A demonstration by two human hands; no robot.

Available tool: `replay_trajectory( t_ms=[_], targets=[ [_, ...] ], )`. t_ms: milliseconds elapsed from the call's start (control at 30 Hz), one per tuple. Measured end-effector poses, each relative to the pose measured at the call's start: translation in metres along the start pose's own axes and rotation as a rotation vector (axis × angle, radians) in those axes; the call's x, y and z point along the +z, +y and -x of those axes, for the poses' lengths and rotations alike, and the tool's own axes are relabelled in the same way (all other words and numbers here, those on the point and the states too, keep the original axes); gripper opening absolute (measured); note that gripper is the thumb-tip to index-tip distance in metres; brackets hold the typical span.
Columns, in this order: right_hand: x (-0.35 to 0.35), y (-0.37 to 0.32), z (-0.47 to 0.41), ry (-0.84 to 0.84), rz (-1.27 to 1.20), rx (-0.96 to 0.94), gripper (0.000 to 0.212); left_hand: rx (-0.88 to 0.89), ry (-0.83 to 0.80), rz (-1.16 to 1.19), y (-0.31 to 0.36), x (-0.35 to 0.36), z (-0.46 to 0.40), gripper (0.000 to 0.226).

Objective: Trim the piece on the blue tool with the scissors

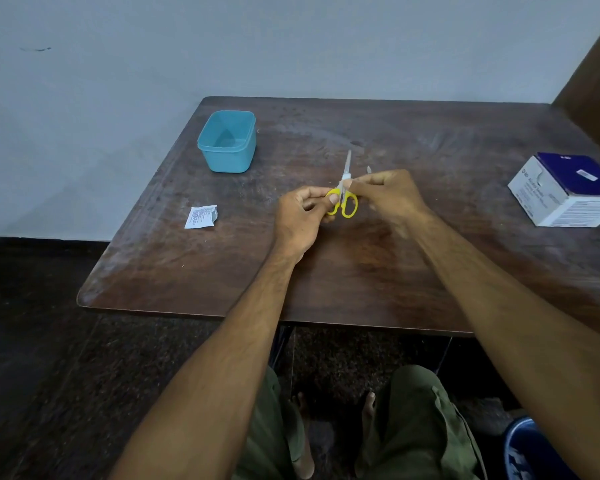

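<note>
1. The small scissors with yellow plastic handle loops and steel blades [343, 199] are held just above the dark wooden table [361, 271], between both hands, blades pointing away from the person.
2. The left hand [302, 220] curls its fingers round the left yellow loop.
3. The right hand [388, 197] pinches the blades near the pivot, seemingly through a small white pad; that part is hard to make out.
4. A torn white printed sachet [201, 217] lies left of the left hand, so judged from this, the opening is done and wiping appears under way.
5. An empty teal plastic tub [227, 142] stands beyond the left hand; a white-and-blue cardboard box [565, 190] sits far right of the right hand.
</note>
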State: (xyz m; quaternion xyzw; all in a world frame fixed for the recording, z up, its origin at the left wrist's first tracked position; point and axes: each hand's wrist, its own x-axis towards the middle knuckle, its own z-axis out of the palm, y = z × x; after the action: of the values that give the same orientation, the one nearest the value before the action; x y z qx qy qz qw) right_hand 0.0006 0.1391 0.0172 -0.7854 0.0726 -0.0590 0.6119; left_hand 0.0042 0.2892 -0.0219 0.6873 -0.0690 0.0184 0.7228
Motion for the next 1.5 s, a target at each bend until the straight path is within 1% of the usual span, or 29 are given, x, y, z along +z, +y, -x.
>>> replay_trajectory(
  t_ms=[100, 133, 200, 333, 400, 500, 567, 633, 733, 867, 933, 1067, 1167, 1267, 1333, 1400, 1433, 1500],
  targets=[
    [-0.003, -0.002, -0.002, 0.080, -0.049, 0.015, 0.010, -0.002, 0.032, 0.032, 0.001, 0.000, 0.001, 0.008],
    [-0.004, -0.001, -0.001, 0.082, -0.043, 0.008, 0.012, -0.003, 0.041, 0.033, 0.001, -0.001, 0.001, 0.009],
    [-0.006, 0.000, 0.002, 0.038, 0.012, -0.008, 0.015, -0.001, 0.055, 0.027, 0.002, -0.001, 0.001, 0.012],
    [-0.011, -0.001, 0.008, -0.055, 0.097, -0.048, 0.015, 0.008, 0.054, 0.007, 0.001, -0.001, 0.001, 0.014],
    [-0.016, -0.003, 0.010, -0.076, 0.092, -0.038, 0.015, 0.008, 0.054, 0.006, 0.002, -0.002, 0.002, 0.014],
    [-0.025, -0.001, 0.008, -0.059, 0.055, 0.024, 0.009, 0.003, 0.054, 0.009, 0.002, -0.002, 0.001, 0.015],
    [-0.031, 0.000, 0.006, -0.055, 0.036, 0.041, 0.009, 0.003, 0.054, 0.011, 0.002, -0.001, 0.001, 0.014],
    [-0.033, 0.000, 0.006, -0.077, 0.073, 0.018, 0.009, 0.004, 0.058, 0.009, 0.001, -0.001, 0.001, 0.014],
    [-0.025, 0.001, 0.011, -0.129, 0.134, -0.034, 0.014, 0.001, 0.058, -0.002, 0.001, -0.001, 0.000, 0.014],
    [-0.013, 0.001, 0.010, -0.100, 0.136, -0.053, 0.012, 0.002, 0.060, 0.004, 0.000, -0.002, 0.000, 0.014],
    [-0.010, -0.001, 0.007, -0.077, 0.101, -0.036, 0.010, 0.000, 0.049, 0.000, 0.000, -0.001, -0.001, 0.013],
    [-0.004, -0.003, 0.007, -0.056, 0.040, -0.052, 0.013, -0.006, 0.045, 0.006, -0.001, -0.002, -0.002, 0.013],
    [-0.005, 0.005, 0.011, -0.037, 0.069, -0.045, 0.008, -0.003, 0.062, 0.015, -0.001, -0.002, -0.001, 0.015],
    [-0.008, 0.012, 0.014, -0.030, 0.079, -0.029, 0.007, -0.005, 0.062, 0.015, -0.001, -0.002, -0.001, 0.014],
    [-0.008, 0.012, 0.015, 0.048, 0.110, -0.099, 0.006, -0.008, 0.055, 0.025, -0.001, -0.001, -0.001, 0.013],
    [-0.007, 0.007, 0.015, 0.152, 0.167, -0.228, 0.005, -0.010, 0.059, 0.034, 0.000, 0.000, 0.000, 0.013],
    [-0.007, 0.004, 0.014, 0.184, 0.217, -0.301, 0.007, -0.009, 0.059, 0.033, 0.000, 0.000, 0.000, 0.012],
    [-0.005, -0.001, 0.015, 0.195, 0.380, -0.435, 0.011, -0.017, 0.054, 0.026, 0.000, 0.000, 0.000, 0.010]
  ],
)
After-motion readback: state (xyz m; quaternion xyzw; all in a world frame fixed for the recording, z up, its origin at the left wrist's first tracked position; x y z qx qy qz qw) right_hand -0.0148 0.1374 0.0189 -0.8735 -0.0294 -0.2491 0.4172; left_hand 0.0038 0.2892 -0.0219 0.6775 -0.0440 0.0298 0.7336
